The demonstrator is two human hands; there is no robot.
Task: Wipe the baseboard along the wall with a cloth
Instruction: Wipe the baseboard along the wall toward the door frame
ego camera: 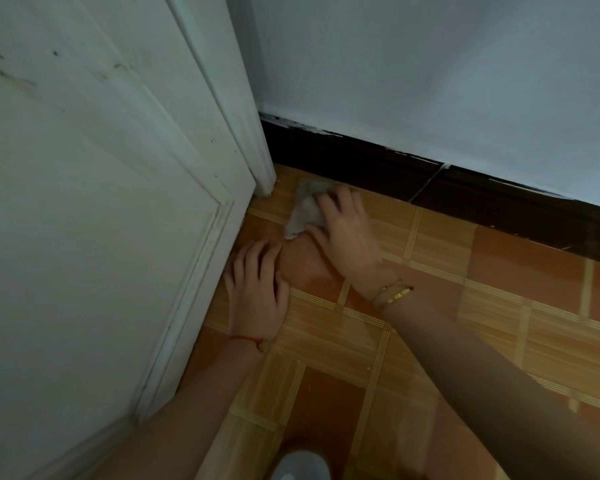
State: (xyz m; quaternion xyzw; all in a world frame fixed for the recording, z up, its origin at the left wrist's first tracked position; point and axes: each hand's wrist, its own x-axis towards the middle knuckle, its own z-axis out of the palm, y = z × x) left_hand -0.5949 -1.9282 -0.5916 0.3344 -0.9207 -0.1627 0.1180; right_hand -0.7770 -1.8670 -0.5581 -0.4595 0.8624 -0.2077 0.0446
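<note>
A white panelled door [94, 202] fills the left side, its lower edge standing over the tiled floor [430, 306]; its moulded frame [250, 126] runs down to the corner where the dark baseboard [361, 157] begins. The left hand [257, 289] rests palm down on the floor just beside the door's edge, a red string bracelet [246, 339] at its wrist; its grip is slack, fingers lightly spread and slightly bent, holding nothing. Just beyond it, the grey cloth [305, 211] lies crumpled on the floor near the corner, close to the foot of the baseboard; whether it touches the board cannot be told. The right hand [347, 233] lies over the cloth's right part, its grip curled onto the fabric, fingertips and thumb bunching it against the tile; gold bracelets [394, 292] circle that wrist, and the forearm runs off to the lower right in a dark sleeve [499, 375]. The baseboard continues rightwards under the pale wall [430, 71], a thin seam [426, 183] crossing it; flecks of pale paint mark its top edge.
</note>
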